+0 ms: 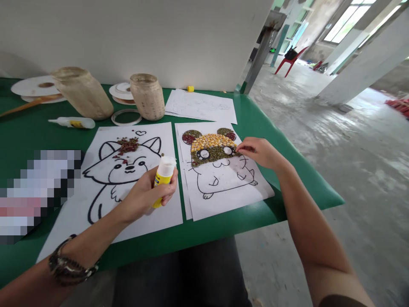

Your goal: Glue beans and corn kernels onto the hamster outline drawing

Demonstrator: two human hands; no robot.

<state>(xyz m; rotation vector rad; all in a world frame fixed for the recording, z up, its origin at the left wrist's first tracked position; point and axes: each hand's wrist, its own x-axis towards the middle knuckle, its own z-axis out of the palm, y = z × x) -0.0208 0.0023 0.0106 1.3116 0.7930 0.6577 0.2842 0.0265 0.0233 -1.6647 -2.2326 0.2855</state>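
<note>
My left hand is closed round a yellow glue stick with a white cap, held over the fox drawing. A small heap of red beans lies on the fox's head. My right hand is pinched at the right edge of the seed-covered head on the hamster drawing, fingertips touching the green seeds. The hamster's head is filled with yellow corn, green beans and red beans. What the pinch holds is too small to see.
On the green table stand two woven jars, a glue bottle, tape rings, white reels and more paper sheets. A blurred patch lies at left. The table edge runs right of the hamster sheet; concrete floor beyond.
</note>
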